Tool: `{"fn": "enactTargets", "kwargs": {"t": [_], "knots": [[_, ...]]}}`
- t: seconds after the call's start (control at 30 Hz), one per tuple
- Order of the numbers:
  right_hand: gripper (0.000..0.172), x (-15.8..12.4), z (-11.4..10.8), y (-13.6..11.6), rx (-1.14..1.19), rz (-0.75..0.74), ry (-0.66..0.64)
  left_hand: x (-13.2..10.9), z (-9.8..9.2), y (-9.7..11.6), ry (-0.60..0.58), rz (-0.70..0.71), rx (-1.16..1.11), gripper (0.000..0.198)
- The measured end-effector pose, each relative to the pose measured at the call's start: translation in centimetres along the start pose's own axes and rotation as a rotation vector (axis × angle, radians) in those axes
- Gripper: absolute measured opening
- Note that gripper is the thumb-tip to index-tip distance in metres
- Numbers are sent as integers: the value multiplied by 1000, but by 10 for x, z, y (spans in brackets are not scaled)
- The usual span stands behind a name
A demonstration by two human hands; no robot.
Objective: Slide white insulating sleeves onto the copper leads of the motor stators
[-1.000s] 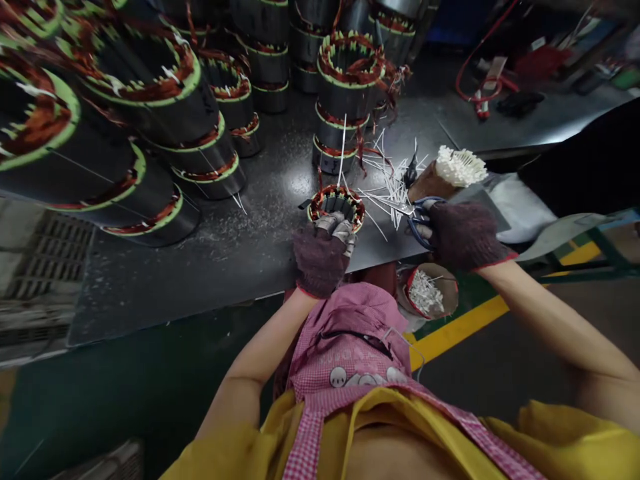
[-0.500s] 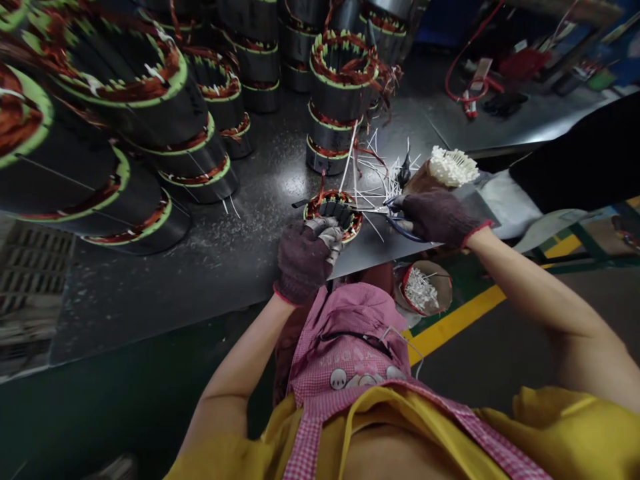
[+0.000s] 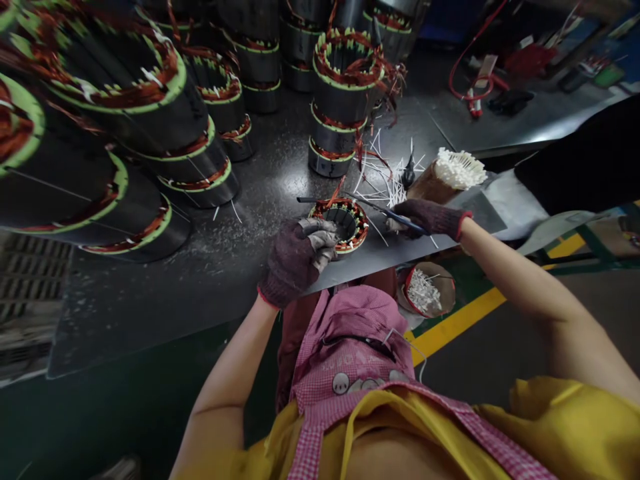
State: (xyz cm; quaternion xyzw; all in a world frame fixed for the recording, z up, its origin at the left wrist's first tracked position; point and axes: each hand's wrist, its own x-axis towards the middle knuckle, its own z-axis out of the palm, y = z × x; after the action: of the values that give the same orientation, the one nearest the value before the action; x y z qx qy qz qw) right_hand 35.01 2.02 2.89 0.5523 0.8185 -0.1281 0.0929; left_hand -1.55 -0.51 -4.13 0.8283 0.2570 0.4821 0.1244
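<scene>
A small motor stator with copper windings and a green insulating edge stands on the dark bench in front of me. My left hand, in a dark glove with worn pale fingertips, curls its fingers over the near left rim of this stator. To the right, my right hand, gloved too, is closed around blue-handled scissors. The scissor blades point left, above the stator's far right edge. Loose white ties lie scattered just beyond the scissors. A dark strip sticks out at the stator's far left.
Stacked stators stand behind, and larger stacks fill the left. A brown holder with a bundle of white ties lies by my right hand. Below the bench edge sits a bin of white scraps. A red hose lies farther back.
A long white tie that rose from the stator no longer shows there. The right hand has turned, tilting the scissors. My left hand has shifted slightly left on the rim.
</scene>
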Motion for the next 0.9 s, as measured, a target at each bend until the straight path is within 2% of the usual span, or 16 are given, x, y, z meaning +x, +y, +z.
{"fn": "enactTargets", "kwargs": {"t": [0.07, 0.13, 0.17, 0.23, 0.33, 0.37, 0.43, 0.5, 0.53, 0.6, 0.67, 0.77, 0.9], "knots": [[47, -6, -3, 0, -47, 100, -102, 0, 1, 0, 2, -6, 2, 11], [48, -13, -8, -5, -126, 228, -131, 0, 3, 0, 17, -15, 3, 12], [49, -15, -10, -11, -163, 275, -97, 0, 3, 0, 28, -17, 6, 13], [55, -13, -13, -32, -189, 291, 50, -1, 4, 2, 49, -11, 6, 15], [61, 3, -14, -81, -123, 137, 234, -7, 3, 3, 72, 13, 22, 16], [60, 9, -13, -97, -110, 101, 251, -10, 2, 2, 102, 7, 46, 14], [58, 16, -14, -124, -120, 91, 250, -14, 0, -3, 260, -89, 114, 13], [58, 16, -14, -137, -134, 100, 242, -14, -1, -12, 431, -257, 100, 28], [59, 13, -13, -140, -128, 81, 261, -12, -1, -16, 474, -332, 56, 35], [60, 5, -7, -139, -92, -7, 346, -4, 1, -22, 444, -408, -60, 44], [63, -1, 3, -139, -49, -152, 416, 4, 5, -23, 341, -408, -128, 48], [64, 0, 22, -146, -28, -266, 345, 10, 11, -13, 238, -383, -122, 42], [47, 15, 31, -161, -26, -215, 265, 5, 7, 4, 116, -316, 5, 36]]}}
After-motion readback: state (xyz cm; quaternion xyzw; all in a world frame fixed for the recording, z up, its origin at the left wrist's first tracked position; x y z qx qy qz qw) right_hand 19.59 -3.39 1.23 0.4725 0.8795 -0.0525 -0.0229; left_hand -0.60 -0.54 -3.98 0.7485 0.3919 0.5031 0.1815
